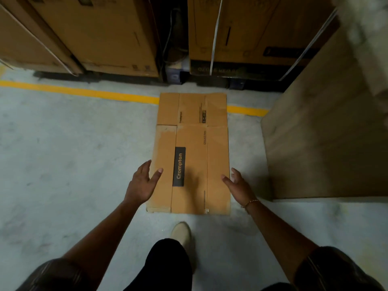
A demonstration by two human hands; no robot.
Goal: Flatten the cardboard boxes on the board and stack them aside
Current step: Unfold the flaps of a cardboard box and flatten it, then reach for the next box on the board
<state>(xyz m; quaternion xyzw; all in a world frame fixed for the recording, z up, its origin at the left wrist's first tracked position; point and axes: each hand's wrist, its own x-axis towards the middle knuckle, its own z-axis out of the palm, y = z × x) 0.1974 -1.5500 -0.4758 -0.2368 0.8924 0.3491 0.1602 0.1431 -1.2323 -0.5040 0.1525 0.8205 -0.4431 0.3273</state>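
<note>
Your flat box (200, 160) is smooth brown cardboard w/ fold lines, a long rectangle on the rough grey floor (73, 143). Its long side points away from you, far end over the yellow line (84, 92). L hand (142, 183) & R hand (238, 184) are by its sides, fingers spread, holding nothing.

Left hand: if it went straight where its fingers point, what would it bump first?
Probably the left edge of the flat cardboard box on the floor. The left hand is open and angled toward it. Its height above the floor is unclear, so it might pass over.
</note>
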